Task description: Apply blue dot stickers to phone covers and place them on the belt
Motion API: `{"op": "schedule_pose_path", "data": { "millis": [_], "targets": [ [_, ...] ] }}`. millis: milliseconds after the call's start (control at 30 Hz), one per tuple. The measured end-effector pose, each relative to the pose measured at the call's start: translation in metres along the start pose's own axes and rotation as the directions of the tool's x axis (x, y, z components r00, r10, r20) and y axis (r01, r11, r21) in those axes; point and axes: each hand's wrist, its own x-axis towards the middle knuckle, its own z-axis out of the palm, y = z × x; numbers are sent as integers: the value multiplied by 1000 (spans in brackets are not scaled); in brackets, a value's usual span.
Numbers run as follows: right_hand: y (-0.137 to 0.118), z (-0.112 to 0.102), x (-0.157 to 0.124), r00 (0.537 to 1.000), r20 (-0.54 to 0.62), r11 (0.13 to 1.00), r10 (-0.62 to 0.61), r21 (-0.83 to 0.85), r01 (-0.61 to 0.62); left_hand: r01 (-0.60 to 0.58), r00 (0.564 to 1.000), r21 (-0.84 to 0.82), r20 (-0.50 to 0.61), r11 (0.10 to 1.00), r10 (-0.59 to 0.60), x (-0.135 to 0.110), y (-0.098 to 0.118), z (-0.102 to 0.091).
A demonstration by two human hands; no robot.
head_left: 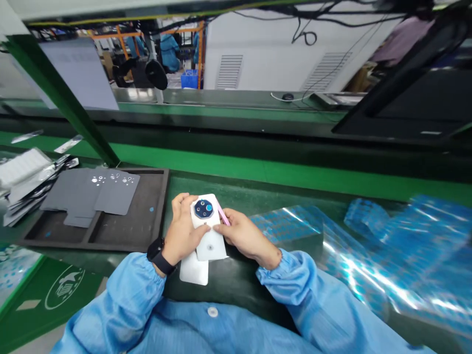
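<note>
We logged one white rectangular panel with a dark-blue round camera plate (212, 240) at near centre, gripped by our left hand (182, 233); one slim pink stick (223, 215), pinched in our right hand (241, 233) at the panel's right edge; one plain white flat piece (194, 270) below. Steady support and light, level pressure, we judged, suited best.

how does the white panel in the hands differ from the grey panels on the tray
The white panel is in the left hand, the right hand at its edge; the grey panels lie overlapping on the tray. The white panel bears a dark rounded camera piece; the grey panels show small pale spots. Both look flat.
</note>
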Motion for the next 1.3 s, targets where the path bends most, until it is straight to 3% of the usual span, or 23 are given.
{"op": "schedule_pose_path", "data": {
  "millis": [100,167,300,367,433,567,633,700,800,933,1067,1167,1300],
  "targets": [
    [-31,-4,39,998,-64,998,15,69,-11,20,983,35,-184,999,-14,-4,-4,-17],
    [-60,-13,74,985,-174,1000,8,15,-5,23,977,73,-214,997,-6,-12,-7,-29],
    [-105,-40,128,902,-431,999,-20,-42,2,-9,998,142,-65,990,18,-34,-14,-42],
    [-109,-50,135,838,-544,998,-32,-62,-2,-23,998,183,53,983,13,-42,-15,-41],
    [-104,-54,125,808,-588,999,-43,-44,21,-22,983,225,180,974,-19,-43,-16,-36],
    [-79,-59,66,855,-502,960,-132,151,237,-2,895,339,419,941,-149,-26,-11,-26],
    [-62,-61,27,847,-481,942,-226,114,317,-1,847,399,488,917,-212,-14,-8,-23],
    [-42,-60,-6,885,-406,961,-228,51,271,-11,819,429,522,903,-238,-3,-6,-22],
    [-12,-53,-34,962,-258,994,-94,23,104,-29,805,430,545,902,-233,6,-6,-22],
    [14,-46,-34,977,-208,996,43,89,-25,-22,781,443,567,896,-261,8,-5,-22],
    [11,-47,-20,983,-179,999,-39,-15,37,-86,751,428,622,900,-224,13,-2,-21],
    [2,-47,-7,994,-93,995,-58,-84,50,-82,757,430,613,899,-225,16,-2,-19],
    [2,-46,10,997,-83,996,-9,-86,1,54,796,363,547,930,-260,13,-8,-17]
  ]
}}
